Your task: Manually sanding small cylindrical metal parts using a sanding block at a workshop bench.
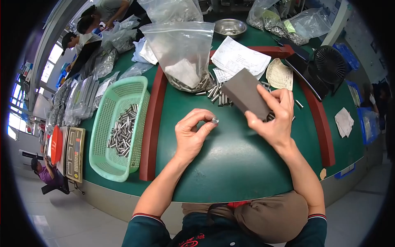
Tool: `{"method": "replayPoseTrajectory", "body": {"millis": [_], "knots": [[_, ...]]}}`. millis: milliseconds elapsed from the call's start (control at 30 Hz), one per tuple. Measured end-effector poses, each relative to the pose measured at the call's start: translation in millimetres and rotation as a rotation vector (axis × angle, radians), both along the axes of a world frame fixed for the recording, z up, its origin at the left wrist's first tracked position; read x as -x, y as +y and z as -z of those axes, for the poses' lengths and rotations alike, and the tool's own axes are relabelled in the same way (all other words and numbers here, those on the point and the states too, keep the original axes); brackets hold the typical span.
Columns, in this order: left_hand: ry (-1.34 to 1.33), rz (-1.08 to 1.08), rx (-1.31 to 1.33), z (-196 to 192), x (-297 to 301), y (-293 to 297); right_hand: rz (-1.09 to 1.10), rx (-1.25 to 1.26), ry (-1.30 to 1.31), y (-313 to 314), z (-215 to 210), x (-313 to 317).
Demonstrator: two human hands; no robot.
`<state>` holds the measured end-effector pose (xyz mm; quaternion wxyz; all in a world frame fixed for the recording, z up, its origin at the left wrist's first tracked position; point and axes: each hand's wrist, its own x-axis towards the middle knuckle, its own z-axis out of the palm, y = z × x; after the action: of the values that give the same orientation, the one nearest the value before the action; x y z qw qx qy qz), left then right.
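Between thumb and forefinger, my left hand (191,133) pinches a small metal pin (215,120), its round shiny end turned toward me. My right hand (275,115) grips a dark grey-brown rectangular block (247,94) by its edges, tilted above the green table. The block and the pin are apart. Loose metal pins (220,99) lie behind the block, which partly hides them. More pins (123,131) fill part of a light green perforated basket (95,136) on the left.
A dark red frame (150,127) borders the work area. A clear plastic bag (179,53) of pins stands behind, beside papers (238,55). A steel bowl (230,28), a phone (304,76), a black fan (330,64) and a scale (74,154) surround it. Other people sit at the far left.
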<state>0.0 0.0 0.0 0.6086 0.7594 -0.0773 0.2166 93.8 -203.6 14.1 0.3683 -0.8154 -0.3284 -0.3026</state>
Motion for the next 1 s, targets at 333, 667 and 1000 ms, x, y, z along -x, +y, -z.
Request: {"method": "replayPoseTrajectory", "body": {"millis": [333,667,1000], "knots": [[0.059,-0.023,0.213,-7.1,4.2,5.7,-0.088,-0.119,0.128,17.0,-7.6,13.4],[0.262,0.193,0.273,1.3,0.9,4.9,-0.063,-0.13,-0.054,16.5,-5.2,4.8],[0.485,0.351,0.645,4.9,14.6,7.5,-0.457,-0.131,-0.136,23.2,-23.4,37.6]]}}
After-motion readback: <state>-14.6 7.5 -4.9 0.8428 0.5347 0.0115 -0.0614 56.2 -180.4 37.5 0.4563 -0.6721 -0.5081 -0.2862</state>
